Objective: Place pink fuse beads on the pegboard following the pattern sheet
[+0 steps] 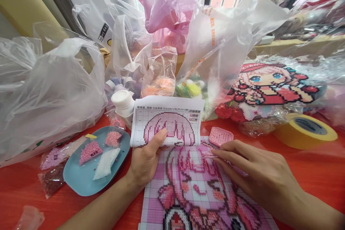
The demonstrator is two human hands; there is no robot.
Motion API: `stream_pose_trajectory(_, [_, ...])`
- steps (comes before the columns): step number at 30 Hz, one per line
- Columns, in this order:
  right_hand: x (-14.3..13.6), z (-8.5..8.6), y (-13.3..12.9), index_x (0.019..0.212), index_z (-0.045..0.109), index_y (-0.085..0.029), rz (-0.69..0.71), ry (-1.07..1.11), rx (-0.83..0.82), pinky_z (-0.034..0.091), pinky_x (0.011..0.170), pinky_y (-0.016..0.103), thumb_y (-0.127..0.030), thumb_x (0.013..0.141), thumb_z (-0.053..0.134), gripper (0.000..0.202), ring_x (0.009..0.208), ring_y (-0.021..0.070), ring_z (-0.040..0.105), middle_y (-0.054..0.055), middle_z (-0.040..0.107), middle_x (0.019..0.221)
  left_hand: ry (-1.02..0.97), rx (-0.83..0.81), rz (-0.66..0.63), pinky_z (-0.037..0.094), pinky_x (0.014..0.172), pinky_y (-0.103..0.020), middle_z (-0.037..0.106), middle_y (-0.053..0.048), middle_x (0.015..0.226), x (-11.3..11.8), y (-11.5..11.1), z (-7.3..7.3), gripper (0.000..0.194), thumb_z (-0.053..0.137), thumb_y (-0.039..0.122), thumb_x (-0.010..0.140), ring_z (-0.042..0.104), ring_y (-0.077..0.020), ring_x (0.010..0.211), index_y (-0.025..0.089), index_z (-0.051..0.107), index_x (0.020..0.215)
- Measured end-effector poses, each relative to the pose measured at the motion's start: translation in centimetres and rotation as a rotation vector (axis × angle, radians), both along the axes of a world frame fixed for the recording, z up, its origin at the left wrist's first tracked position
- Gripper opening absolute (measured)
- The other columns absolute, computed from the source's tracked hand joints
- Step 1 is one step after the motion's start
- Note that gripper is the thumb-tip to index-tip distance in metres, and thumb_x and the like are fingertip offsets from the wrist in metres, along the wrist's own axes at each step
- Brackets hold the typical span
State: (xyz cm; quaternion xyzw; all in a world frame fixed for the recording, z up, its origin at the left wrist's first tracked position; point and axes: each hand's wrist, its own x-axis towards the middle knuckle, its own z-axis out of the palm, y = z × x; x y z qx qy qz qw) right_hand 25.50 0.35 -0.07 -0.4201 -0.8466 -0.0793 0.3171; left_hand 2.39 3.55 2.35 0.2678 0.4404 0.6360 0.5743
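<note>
My left hand (pixel 147 161) grips a folded paper pattern chart (pixel 167 118), thumb on its front. Printed on the sheet is a gridded pink head of hair with dark outlines. My right hand (pixel 256 169) is closed around slim pink tweezers (pixel 215 155), their tips low over the bead picture. That fuse bead picture (pixel 196 187) lies on a gridded pegboard (pixel 151 197) and shows a pink-haired character's face, partly covered by my right hand and the paper. Just beyond my right fingers sits a small pink bead tray (pixel 221 136) holding some beads.
A blue plate (pixel 72 179) at left carries several bead packets, with more bags (pixel 52 179) beside it. Behind the paper stand a white bottle (pixel 122 102) and several plastic bags (pixel 218 50). Yellow tape (pixel 285 133) and a finished bead figure (pixel 269 82) are at right.
</note>
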Motion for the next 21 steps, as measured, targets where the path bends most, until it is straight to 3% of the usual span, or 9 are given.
stream_pose_trajectory(12, [-0.15, 0.16, 0.08, 0.100, 0.065, -0.021, 0.004, 0.016, 0.000, 0.044, 0.058, 0.023, -0.021, 0.096, 0.052, 0.013, 0.067, 0.0084, 0.063, 0.000, 0.066, 0.087, 0.015, 0.001, 0.013, 0.060, 0.066, -0.026, 0.073, 0.003, 0.080, 0.14, -0.14, 0.27, 0.059, 0.089, 0.022, 0.056, 0.070, -0.0178, 0.077, 0.025, 0.070, 0.112])
stream_pose_trajectory(21, [0.05, 0.32, -0.17, 0.102, 0.066, -0.021, -0.006, 0.008, -0.018, 0.046, 0.059, 0.023, -0.020, 0.096, 0.051, 0.016, 0.070, 0.0099, 0.065, 0.002, 0.068, 0.089, 0.000, -0.008, 0.011, 0.061, 0.069, -0.027, 0.075, 0.002, 0.085, 0.22, -0.09, 0.44, 0.060, 0.089, 0.021, 0.058, 0.071, -0.0180, 0.079, 0.025, 0.069, 0.114])
